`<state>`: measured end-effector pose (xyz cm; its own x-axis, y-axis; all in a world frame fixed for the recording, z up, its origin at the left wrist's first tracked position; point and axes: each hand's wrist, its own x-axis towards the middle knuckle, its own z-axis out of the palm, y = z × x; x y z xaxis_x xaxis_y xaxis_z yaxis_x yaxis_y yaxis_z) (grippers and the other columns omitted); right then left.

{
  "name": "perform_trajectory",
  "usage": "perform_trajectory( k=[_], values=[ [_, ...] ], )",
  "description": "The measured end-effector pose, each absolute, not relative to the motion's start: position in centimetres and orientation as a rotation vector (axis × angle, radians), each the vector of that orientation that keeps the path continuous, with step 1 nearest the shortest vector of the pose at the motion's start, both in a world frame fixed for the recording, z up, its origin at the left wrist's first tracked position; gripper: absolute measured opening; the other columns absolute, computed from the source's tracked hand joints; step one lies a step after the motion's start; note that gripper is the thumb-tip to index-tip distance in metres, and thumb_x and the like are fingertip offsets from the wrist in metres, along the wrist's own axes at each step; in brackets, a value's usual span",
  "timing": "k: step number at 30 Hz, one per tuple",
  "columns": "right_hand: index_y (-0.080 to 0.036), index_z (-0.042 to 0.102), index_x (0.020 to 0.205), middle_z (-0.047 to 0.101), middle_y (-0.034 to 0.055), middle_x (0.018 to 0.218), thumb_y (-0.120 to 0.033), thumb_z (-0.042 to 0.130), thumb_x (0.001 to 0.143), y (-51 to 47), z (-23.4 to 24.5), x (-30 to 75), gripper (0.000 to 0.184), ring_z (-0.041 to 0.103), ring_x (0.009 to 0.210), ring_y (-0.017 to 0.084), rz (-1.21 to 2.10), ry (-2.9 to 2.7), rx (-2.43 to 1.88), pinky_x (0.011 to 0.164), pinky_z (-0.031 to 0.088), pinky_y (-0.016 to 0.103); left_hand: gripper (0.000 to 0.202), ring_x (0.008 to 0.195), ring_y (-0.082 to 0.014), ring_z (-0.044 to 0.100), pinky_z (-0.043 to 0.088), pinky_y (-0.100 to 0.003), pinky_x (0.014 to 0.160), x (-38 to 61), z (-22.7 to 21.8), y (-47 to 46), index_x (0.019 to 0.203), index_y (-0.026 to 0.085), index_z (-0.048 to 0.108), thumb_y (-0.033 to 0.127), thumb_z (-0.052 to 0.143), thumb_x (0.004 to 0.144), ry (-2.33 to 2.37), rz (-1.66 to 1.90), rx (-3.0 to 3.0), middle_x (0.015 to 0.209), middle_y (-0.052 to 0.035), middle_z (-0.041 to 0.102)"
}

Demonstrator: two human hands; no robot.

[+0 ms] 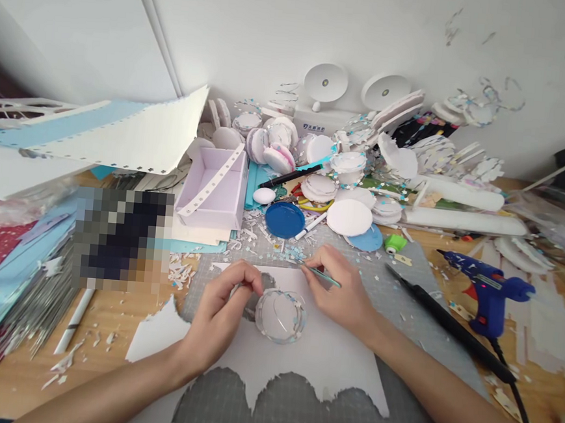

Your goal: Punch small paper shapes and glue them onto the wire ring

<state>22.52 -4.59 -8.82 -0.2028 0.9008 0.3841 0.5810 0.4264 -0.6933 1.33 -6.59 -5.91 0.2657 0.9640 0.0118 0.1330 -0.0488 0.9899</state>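
Note:
A small white foam disc, ringed by thin wire with small blue and white bits, is over a torn-edged white sheet. My left hand is closed at its upper left edge, thumb and fingers pinched on it; the exact grip point is partly hidden. In my right hand a thin teal stick-like tool is pinched, its tip pointing left. Just beyond that tip, small blue and white bits are scattered on the grey cutting mat.
At right lie a black corded tool and a blue glue gun. Behind are a lilac box, a blue lid, a white disc and piled wire-wrapped discs. Metal wires lie at left.

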Motion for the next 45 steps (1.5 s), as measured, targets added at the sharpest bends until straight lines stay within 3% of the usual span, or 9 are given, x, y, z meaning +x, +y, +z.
perform_trajectory(
  k=[10, 18, 23, 28, 34, 39, 45],
  values=[
    [-0.020, 0.052, 0.074, 0.057, 0.0015, 0.072, -0.018, 0.058, 0.082, -4.4, -8.1, 23.5, 0.010, 0.055, 0.068, 0.015, 0.559, -1.646, -1.310, 0.061, 0.043, 0.028, 0.020, 0.076, -0.0146, 0.046, 0.033, -0.027, 0.071, 1.2, -5.7, -6.8, 0.072, 0.018, 0.051, 0.011, 0.038, 0.086, 1.108, 0.958, 1.440, 0.077, -0.0001, 0.049],
    [-0.021, 0.054, 0.069, 0.051, -0.0041, 0.061, -0.027, 0.071, 0.073, -4.5, -7.3, 24.6, 0.019, 0.046, 0.058, 0.010, 1.140, -0.991, -1.187, 0.056, 0.035, 0.026, 0.021, 0.080, -0.0152, 0.049, 0.035, -0.027, 0.075, 1.3, -5.8, -6.6, 0.074, 0.018, 0.055, 0.014, 0.039, 0.088, 1.131, 0.945, 1.465, 0.080, -0.0008, 0.053],
    [-0.021, 0.058, 0.067, 0.049, -0.0050, 0.058, -0.025, 0.079, 0.063, -5.3, -7.1, 24.6, 0.022, 0.043, 0.054, 0.008, 1.392, -0.669, -1.095, 0.053, 0.034, 0.024, 0.022, 0.086, -0.0164, 0.053, 0.038, -0.027, 0.078, 1.4, -5.6, -6.6, 0.087, 0.019, 0.060, 0.020, 0.038, 0.092, 1.126, 0.797, 1.472, 0.090, -0.0026, 0.058],
    [-0.021, 0.057, 0.070, 0.050, -0.0045, 0.063, -0.024, 0.076, 0.067, -6.5, -7.7, 24.1, 0.020, 0.044, 0.057, 0.008, 1.454, -0.661, -1.072, 0.054, 0.036, 0.023, 0.025, 0.089, -0.0183, 0.057, 0.042, -0.029, 0.081, 1.7, -5.7, -6.8, 0.092, 0.018, 0.062, 0.024, 0.038, 0.094, 0.961, 0.637, 1.497, 0.090, -0.0044, 0.062],
    [-0.021, 0.051, 0.072, 0.049, -0.0039, 0.066, -0.027, 0.073, 0.072, -7.0, -8.8, 23.9, 0.022, 0.045, 0.059, 0.009, 1.489, -0.760, -1.102, 0.056, 0.037, 0.024, 0.023, 0.090, -0.0186, 0.058, 0.044, -0.029, 0.081, 1.6, -5.7, -6.1, 0.094, 0.019, 0.064, 0.023, 0.041, 0.093, 1.080, 0.743, 1.603, 0.096, -0.0054, 0.064],
    [-0.021, 0.052, 0.073, 0.048, -0.0031, 0.068, -0.027, 0.071, 0.073, -7.1, -8.9, 24.1, 0.020, 0.044, 0.060, 0.010, 1.469, -0.810, -1.064, 0.056, 0.038, 0.025, 0.015, 0.086, -0.0170, 0.057, 0.045, -0.029, 0.078, 1.6, -4.9, -4.1, 0.097, 0.019, 0.064, 0.019, 0.052, 0.087, 1.094, 0.769, 1.834, 0.096, -0.0051, 0.063],
    [-0.020, 0.050, 0.070, 0.049, -0.0028, 0.069, -0.028, 0.071, 0.073, -7.7, -8.2, 23.9, 0.022, 0.045, 0.058, 0.010, 1.462, -0.850, -1.028, 0.055, 0.036, 0.025, 0.017, 0.091, -0.0198, 0.057, 0.045, -0.029, 0.078, 3.2, -4.9, -2.9, 0.095, 0.019, 0.066, 0.029, 0.066, 0.081, 0.971, 0.635, 1.994, 0.096, -0.0062, 0.065]
  ],
)
